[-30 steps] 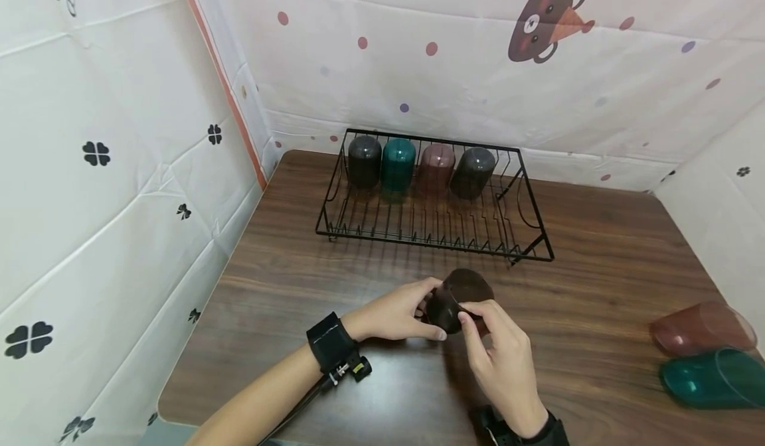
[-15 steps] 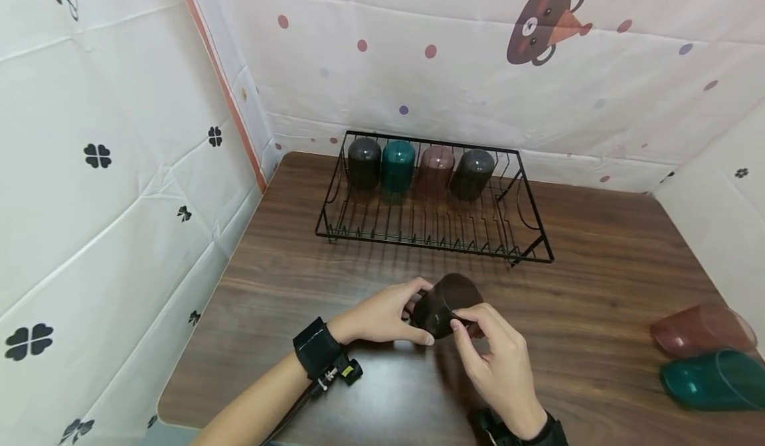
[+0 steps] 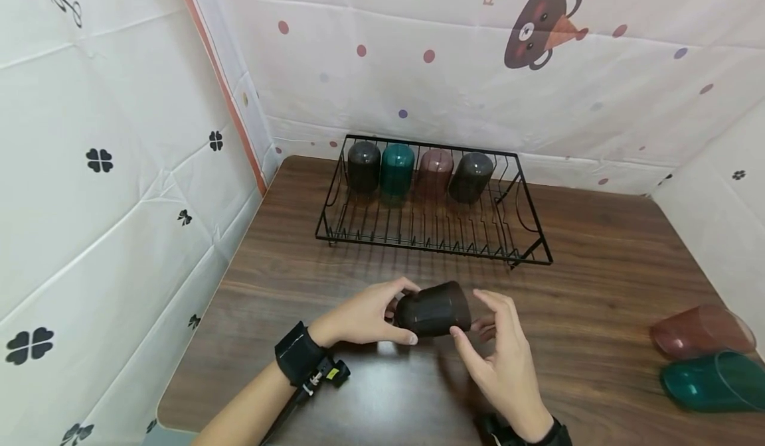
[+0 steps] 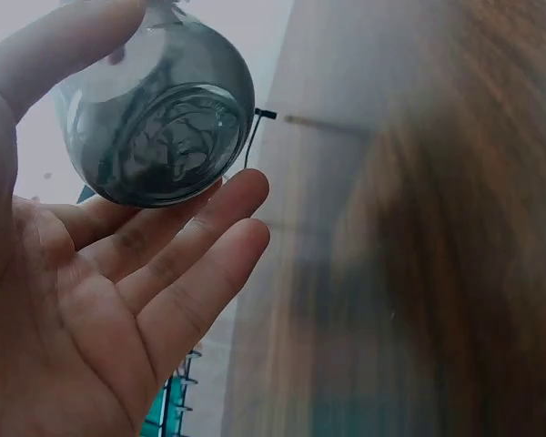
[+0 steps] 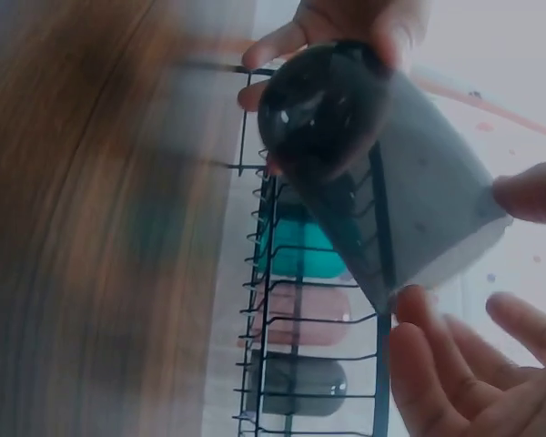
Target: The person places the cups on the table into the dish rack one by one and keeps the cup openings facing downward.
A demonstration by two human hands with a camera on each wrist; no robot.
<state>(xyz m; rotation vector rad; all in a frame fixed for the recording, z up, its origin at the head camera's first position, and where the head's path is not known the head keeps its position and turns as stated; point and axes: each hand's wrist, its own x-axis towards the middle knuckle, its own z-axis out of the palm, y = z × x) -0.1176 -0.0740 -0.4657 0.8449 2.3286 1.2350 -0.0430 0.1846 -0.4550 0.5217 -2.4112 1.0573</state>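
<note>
Lower centre of the frame: left hand point(image 3: 364, 313) grasps the dark cup point(image 3: 433, 309) sideways; right hand point(image 3: 502, 360), fingers spread and relaxed, touches its rim end.

Both wrist views blur the table point(image 4: 437, 228) — grain smeared.

The head camera is looking forward and down over the desk point(image 3: 597, 247); both wrist cameras are looking close at the cup point(image 4: 159, 127) between the fingers point(image 5: 419, 319), sharing the rack point(image 5: 264, 300) beyond.
</note>
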